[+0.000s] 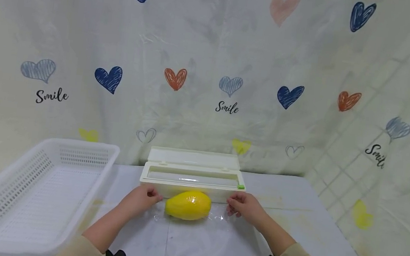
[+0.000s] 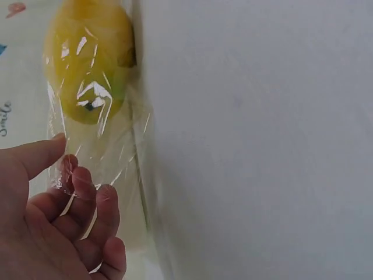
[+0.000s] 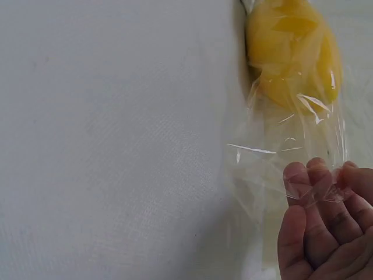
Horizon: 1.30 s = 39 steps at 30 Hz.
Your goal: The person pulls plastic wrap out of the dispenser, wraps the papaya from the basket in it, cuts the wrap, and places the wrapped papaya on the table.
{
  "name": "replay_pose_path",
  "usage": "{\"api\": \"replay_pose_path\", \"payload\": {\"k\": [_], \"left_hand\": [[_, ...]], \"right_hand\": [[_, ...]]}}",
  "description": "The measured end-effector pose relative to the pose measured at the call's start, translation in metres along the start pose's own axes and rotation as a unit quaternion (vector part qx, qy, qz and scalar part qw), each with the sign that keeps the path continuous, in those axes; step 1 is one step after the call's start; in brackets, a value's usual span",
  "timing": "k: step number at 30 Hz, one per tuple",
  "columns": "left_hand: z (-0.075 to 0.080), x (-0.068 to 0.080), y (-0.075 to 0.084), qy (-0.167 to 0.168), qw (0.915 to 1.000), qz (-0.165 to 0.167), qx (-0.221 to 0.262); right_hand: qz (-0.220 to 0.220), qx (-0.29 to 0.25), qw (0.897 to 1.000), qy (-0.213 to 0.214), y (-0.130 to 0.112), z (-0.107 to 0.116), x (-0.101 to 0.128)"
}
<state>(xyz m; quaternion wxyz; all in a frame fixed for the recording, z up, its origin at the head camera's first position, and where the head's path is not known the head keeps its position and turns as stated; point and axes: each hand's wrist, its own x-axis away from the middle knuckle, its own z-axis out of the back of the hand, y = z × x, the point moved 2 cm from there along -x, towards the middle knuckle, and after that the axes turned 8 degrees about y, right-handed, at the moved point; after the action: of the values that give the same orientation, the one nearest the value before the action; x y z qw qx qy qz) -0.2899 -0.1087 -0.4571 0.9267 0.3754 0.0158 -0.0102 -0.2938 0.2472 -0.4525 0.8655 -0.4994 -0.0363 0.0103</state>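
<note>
Beige sleeves fill the near edge of the head view, each forearm carrying a black wrist mount. Left hand [image 1: 142, 199] sits just left of a yellow mango [image 1: 188, 205]; its fingers are curled and the thumb closes over them, pinching the edge of a sheet of clear plastic wrap [image 1: 193, 224]. The left wrist view confirms this: film is gathered between thumb and fingers [image 2: 81, 184], and the wrap runs up over the mango [image 2: 87, 64]. Right hand [image 1: 244, 205] lies just right of the mango, fingers curled together. In the right wrist view the fingertips [image 3: 317, 181] clamp a bunched edge of wrap [image 3: 280, 151], which stretches across to the mango [image 3: 291, 52].

Mango lies on its side at the centre of a table [image 1: 293, 224] covered with a white cloth, under the wrap, between the two hands and touching neither. Directly behind it, at the far side, stands a cream wrap dispenser box [image 1: 193, 173] with its lid tipped open and a small green tab at the right end; the mango is just in front of the box. A white perforated basket [image 1: 28, 191] stands at the left, well apart from the hands. Heart-printed backdrop with the word "Smile" hangs behind.
</note>
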Motion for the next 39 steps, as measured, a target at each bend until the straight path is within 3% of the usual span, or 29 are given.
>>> {"api": "replay_pose_path", "payload": {"k": [7,12,15,18,21,24,26,28,30,32,35,39], "left_hand": [[0.006,-0.004,-0.006,-0.035,0.992,0.031,0.117],[0.007,-0.005,-0.008,-0.045,0.9861,0.061,0.148],[0.007,-0.005,-0.009,-0.03,0.9855,0.08,0.146],[0.01,0.0,-0.007,0.014,0.9904,0.071,0.118],[0.013,0.013,0.003,0.083,0.995,0.02,0.052],[0.012,0.028,0.018,0.138,0.9858,-0.095,-0.017],[0.009,0.038,0.027,0.146,0.9674,-0.199,-0.057],[0.003,0.046,0.034,0.131,0.9422,-0.296,-0.087],[-0.002,0.05,0.039,0.1,0.9221,-0.358,-0.108],[-0.006,0.049,0.041,0.067,0.9114,-0.388,-0.119],[-0.012,0.043,0.04,0.036,0.9041,-0.404,-0.134],[-0.016,0.034,0.035,0.02,0.9084,-0.392,-0.144]], "right_hand": [[-0.028,-0.023,0.999,-0.016,-0.001,0.004,0.0],[-0.039,-0.017,0.999,-0.017,0.004,0.002,-0.002],[-0.041,-0.022,0.999,-0.017,0.004,0.002,-0.002],[-0.039,-0.026,0.999,-0.018,0.004,0.002,-0.001],[-0.037,-0.028,0.999,-0.021,0.003,0.003,0.0],[-0.036,-0.03,0.999,-0.024,0.003,0.004,0.001],[-0.037,-0.035,0.998,-0.028,0.002,0.004,0.001],[-0.035,-0.039,0.998,-0.032,0.002,0.003,0.001],[-0.035,-0.044,0.998,-0.034,0.001,0.003,0.001],[-0.034,-0.045,0.998,-0.034,0.001,0.003,0.001],[-0.038,-0.042,0.998,-0.03,0.002,0.003,0.002],[-0.038,-0.043,0.998,-0.031,0.004,0.005,0.001]]}}
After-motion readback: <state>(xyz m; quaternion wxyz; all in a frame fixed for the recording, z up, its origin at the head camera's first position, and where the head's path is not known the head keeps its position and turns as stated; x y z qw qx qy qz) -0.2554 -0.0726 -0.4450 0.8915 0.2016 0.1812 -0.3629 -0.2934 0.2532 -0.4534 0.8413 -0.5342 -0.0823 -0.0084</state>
